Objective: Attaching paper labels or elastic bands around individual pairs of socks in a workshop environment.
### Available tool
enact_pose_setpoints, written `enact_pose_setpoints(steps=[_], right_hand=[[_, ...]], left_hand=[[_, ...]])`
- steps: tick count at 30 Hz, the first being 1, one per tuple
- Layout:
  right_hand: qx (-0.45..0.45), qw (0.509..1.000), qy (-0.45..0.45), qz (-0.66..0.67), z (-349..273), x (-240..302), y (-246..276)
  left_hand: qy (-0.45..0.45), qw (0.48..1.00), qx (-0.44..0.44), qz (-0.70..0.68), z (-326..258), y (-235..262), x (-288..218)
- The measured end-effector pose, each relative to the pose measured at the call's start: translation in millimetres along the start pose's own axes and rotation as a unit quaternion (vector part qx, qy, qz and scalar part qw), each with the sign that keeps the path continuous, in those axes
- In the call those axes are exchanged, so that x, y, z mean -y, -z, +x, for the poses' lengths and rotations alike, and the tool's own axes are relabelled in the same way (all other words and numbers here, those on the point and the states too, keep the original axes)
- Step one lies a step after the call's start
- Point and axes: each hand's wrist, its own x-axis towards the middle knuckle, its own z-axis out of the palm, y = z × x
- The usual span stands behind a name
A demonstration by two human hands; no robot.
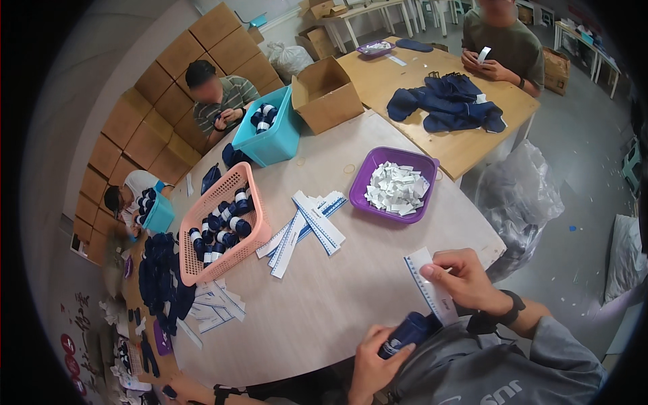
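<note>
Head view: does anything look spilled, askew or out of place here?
Mildly. A small blue scrap lies on the grey floor at right, as if dropped. On the pale, curved-edge table, a pile of white paper strips with blue printed edges lies crossed at odd angles rather than neatly stacked.

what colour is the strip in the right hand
The strip is white with a blue-patterned edge; head view.

Packing workshop: cartons (177,52) tower along the wall at 10 o'clock as workers (237,92) line shared tables (310,331). Banded navy rolls (237,226) fill a pink basket (236,259) toward 9 o'clock, printed strips (317,226) lie near center, and bulging plastic bags (520,196) sit on the scrap-flecked floor (584,182) at 3 o'clock.
</note>
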Motion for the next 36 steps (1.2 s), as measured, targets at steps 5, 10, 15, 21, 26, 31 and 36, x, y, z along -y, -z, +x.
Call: enact_pose_setpoints(steps=[5,10,15,21,26,31,36], right_hand=[[-0.044,0.999,-0.003,0.025,-9,-12,14],[-0.134,0.981,0.020,0.141,-8,-18,9],[-0.041,0.973,-0.010,0.225,-37,-23,3],[0.200,0.964,-0.084,0.152,-62,-44,22],[0.225,0.966,-0.096,0.086,-21,-41,24],[0.194,0.976,-0.093,-0.014,-7,-26,11],[0.073,0.991,0.007,-0.113,-21,2,29]], left_hand=[[0.018,0.999,-0.022,-0.028,4,10,4],[0.068,0.929,0.194,-0.308,-23,11,-19],[0.053,0.859,0.155,-0.485,0,-23,11],[0.112,0.864,0.082,-0.484,8,-5,7],[0.058,0.945,0.199,-0.252,0,-20,16],[0.044,0.935,0.243,-0.255,12,-34,-4],[0.023,0.999,0.043,0.021,18,-13,-8]])
